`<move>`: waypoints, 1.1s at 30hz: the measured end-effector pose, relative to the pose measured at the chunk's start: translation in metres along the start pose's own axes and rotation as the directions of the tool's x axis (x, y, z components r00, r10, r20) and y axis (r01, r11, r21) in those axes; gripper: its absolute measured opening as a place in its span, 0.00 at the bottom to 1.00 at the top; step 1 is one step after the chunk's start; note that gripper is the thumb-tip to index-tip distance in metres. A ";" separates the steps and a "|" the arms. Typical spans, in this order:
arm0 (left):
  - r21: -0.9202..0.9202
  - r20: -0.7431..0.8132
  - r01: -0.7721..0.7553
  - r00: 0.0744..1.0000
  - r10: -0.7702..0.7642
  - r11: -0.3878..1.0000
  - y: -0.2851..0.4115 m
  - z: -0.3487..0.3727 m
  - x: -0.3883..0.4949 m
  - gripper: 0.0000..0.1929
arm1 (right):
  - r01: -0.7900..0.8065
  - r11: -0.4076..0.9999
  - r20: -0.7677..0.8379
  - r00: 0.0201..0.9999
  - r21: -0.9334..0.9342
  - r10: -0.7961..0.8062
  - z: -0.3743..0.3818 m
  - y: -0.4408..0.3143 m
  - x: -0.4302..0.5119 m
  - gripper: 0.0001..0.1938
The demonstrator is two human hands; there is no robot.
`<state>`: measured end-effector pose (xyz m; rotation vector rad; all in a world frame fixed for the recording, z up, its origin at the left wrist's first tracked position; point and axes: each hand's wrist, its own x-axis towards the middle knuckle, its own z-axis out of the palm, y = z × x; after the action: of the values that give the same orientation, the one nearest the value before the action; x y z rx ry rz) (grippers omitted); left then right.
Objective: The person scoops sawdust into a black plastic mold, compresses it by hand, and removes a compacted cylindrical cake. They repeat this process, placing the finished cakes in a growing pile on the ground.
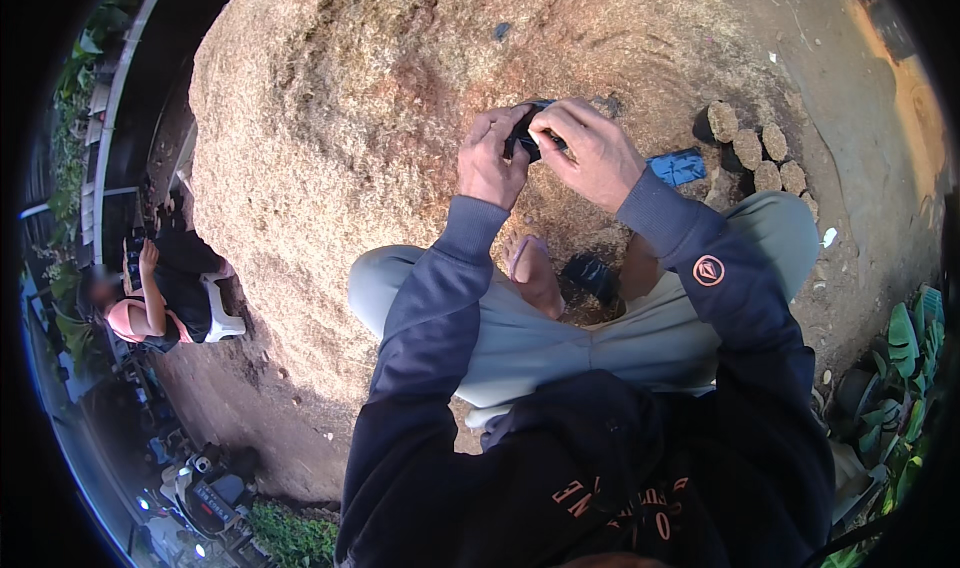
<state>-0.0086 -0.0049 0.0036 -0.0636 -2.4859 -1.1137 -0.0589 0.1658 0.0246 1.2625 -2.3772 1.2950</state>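
My left hand [491, 155] grips one side of a small black plastic bag [523, 145] held over the pile. At the bag's other side, my right hand [592, 151] pinches it with thumb and fingers near its upper edge. How far the bag's mouth is spread, and what is inside, I cannot tell. Under and beyond both hands spreads a large mound of loose, straw-coloured husk mix [300, 155]. Right of my right hand lies a flat bundle of shiny plastic bags [677, 166], looking blue in the light. More black plastic [590, 277] rests between my feet.
Several filled black bags [748, 149] stand grouped at the right. A person [161, 305] sits on a white plastic stool [223, 314] at the left edge of the mound. A parked motorbike [202, 497] is at lower left. Green plants [904, 343] border the right side.
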 end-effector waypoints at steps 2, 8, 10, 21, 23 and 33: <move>-0.033 0.043 -0.039 0.998 0.041 0.999 0.002 0.002 -0.001 0.25 | -0.099 0.990 0.138 0.984 -0.104 0.113 0.013 0.002 -0.002 0.11; -0.031 0.222 -0.130 0.966 0.134 0.991 0.000 0.013 -0.013 0.25 | -0.299 0.936 0.327 0.880 -0.184 0.346 0.020 0.016 -0.018 0.15; -0.024 0.240 -0.158 0.958 0.159 0.987 -0.001 0.018 -0.014 0.26 | -0.316 0.933 0.387 0.849 -0.171 0.358 0.019 0.017 -0.020 0.15; 0.008 0.260 -0.170 0.952 0.162 0.985 0.000 0.023 -0.015 0.25 | -0.346 0.902 0.317 0.851 -0.259 0.418 0.040 0.032 -0.033 0.15; -0.001 0.280 -0.136 0.951 0.131 0.991 0.000 0.024 -0.016 0.25 | -0.382 0.881 0.313 0.831 -0.279 0.460 0.045 0.035 -0.037 0.15; 0.035 0.356 -0.105 0.930 0.086 0.994 -0.006 0.025 -0.028 0.27 | -0.287 0.939 0.546 0.764 -0.190 0.344 0.044 0.031 -0.044 0.15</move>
<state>0.0066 0.0128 -0.0264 -0.4003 -2.7909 -1.0718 -0.0432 0.1676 -0.0425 1.4227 -3.1512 0.9332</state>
